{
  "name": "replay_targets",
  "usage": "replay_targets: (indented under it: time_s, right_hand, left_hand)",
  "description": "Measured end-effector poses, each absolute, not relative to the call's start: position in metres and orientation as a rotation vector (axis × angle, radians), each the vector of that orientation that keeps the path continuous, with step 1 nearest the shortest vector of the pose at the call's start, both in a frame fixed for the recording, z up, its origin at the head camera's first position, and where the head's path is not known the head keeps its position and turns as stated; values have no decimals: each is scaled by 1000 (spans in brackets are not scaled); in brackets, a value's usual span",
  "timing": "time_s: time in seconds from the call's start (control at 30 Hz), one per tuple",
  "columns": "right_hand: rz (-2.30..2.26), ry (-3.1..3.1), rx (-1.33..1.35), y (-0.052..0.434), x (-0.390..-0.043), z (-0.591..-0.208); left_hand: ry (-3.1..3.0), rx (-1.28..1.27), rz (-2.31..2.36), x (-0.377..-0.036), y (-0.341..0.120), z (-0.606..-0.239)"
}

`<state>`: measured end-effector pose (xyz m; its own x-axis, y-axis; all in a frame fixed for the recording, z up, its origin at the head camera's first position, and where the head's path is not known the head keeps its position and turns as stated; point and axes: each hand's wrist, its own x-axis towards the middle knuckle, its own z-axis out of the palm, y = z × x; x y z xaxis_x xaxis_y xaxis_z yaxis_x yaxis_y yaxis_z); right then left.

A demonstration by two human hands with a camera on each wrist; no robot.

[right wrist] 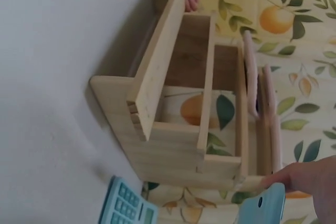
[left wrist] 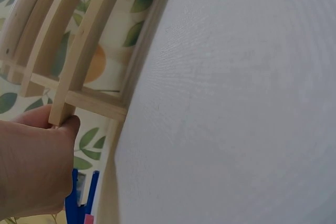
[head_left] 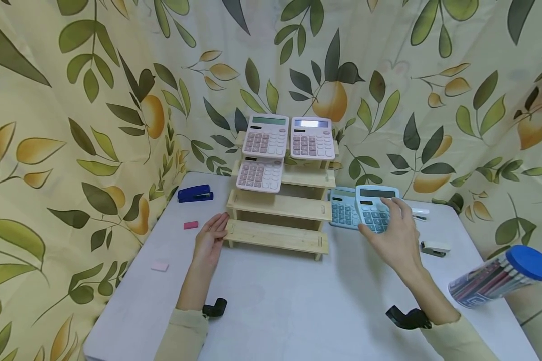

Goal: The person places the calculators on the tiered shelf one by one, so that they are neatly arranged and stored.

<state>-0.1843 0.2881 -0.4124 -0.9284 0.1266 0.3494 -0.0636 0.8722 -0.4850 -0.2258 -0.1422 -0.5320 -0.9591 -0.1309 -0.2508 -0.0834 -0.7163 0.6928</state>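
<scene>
A stepped wooden shelf rack [head_left: 277,235] stands on the table. My left hand [head_left: 209,239] pinches the left end of its lowest board between thumb and fingers, as the left wrist view shows. On the right, my right hand [head_left: 398,240] holds a light-blue calculator [head_left: 374,213] by its edges, raised and tilted. A second blue calculator [head_left: 342,210] lies on the table beside the rack, partly hidden by the held one. Two pink calculators [head_left: 265,135] [head_left: 312,139] lean on the top step, and a third pink calculator [head_left: 259,175] rests one step lower at the left.
Left of the rack lie a blue stapler [head_left: 195,193], a dark pink eraser [head_left: 190,225] and a pale pink eraser [head_left: 160,266]. At the right are a white stapler [head_left: 435,248] and a blue-lidded tub of pencils [head_left: 488,281]. A leaf-patterned curtain [head_left: 366,60] hangs behind.
</scene>
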Motion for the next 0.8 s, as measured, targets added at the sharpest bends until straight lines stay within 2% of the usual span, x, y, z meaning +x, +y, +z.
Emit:
replay_targets:
  time_s: [0.8]
  right_hand:
    - [746,-2701,64,262,-198,-392]
  left_hand:
    - [-1206,442,-2845,-226,-143,-531]
